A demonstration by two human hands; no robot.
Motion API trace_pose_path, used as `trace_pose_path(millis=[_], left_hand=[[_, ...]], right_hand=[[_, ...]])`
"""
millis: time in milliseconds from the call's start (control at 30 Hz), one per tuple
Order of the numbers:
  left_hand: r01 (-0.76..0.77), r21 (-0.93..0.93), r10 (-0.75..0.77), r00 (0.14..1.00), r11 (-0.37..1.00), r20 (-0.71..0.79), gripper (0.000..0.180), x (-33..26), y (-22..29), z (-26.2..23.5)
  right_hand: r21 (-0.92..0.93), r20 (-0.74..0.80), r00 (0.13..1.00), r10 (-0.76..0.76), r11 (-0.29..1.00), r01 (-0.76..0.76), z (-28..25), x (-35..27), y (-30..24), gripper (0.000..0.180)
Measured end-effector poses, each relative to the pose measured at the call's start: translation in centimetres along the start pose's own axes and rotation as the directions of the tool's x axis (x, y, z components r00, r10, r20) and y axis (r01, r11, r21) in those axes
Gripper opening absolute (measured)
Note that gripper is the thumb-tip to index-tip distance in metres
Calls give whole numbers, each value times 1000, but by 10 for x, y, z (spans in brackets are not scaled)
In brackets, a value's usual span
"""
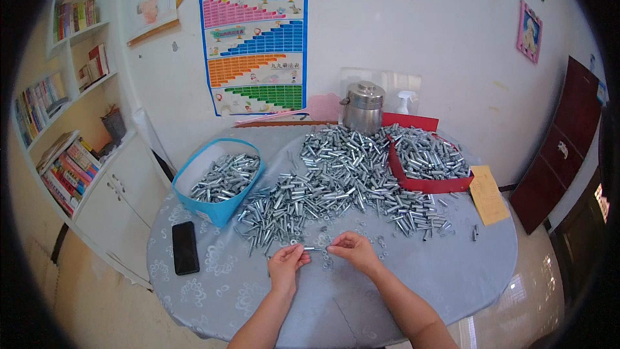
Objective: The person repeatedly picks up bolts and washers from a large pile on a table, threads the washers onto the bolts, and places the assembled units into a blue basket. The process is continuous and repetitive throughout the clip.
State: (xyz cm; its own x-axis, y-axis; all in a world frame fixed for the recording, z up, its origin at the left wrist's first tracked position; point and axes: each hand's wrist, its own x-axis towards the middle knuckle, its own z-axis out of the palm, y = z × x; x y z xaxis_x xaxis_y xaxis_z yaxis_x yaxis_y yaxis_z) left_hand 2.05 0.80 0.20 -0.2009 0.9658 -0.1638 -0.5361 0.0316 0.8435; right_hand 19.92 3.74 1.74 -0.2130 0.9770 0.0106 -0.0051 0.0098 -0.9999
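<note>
My left hand (286, 267) is closed in a pinch on a silver metal bolt (310, 249), which points sideways toward the right. Just across from its end, my right hand (354, 251) has thumb and fingertips pressed together. Whatever sits between those fingertips is too small to make out. Small washers and nuts (381, 243) lie scattered on the cloth around both hands. Behind them spreads a large heap of similar silver bolts (336, 181). A blue box (223, 211) to the left and a red box (434, 185) to the right both hold many of these bolts.
A grey patterned cloth covers the round table (400, 310). On it lie a black phone (185, 248) at the left and a yellow paper (488, 195) at the right. A steel canister (363, 111) stands behind the heap, near a white spray bottle (405, 102).
</note>
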Motion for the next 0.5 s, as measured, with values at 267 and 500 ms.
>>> trace_pose_path(millis=[267, 500], left_hand=[[139, -34, -138, 989, 990, 46, 16, -2, 2, 1], [261, -72, -253, 962, 963, 105, 16, -2, 4, -3]], right_hand=[[129, 67, 998, -10, 992, 1, 7, -3, 6, 13], [-304, 14, 940, -342, 894, 330, 12, -6, -3, 19]])
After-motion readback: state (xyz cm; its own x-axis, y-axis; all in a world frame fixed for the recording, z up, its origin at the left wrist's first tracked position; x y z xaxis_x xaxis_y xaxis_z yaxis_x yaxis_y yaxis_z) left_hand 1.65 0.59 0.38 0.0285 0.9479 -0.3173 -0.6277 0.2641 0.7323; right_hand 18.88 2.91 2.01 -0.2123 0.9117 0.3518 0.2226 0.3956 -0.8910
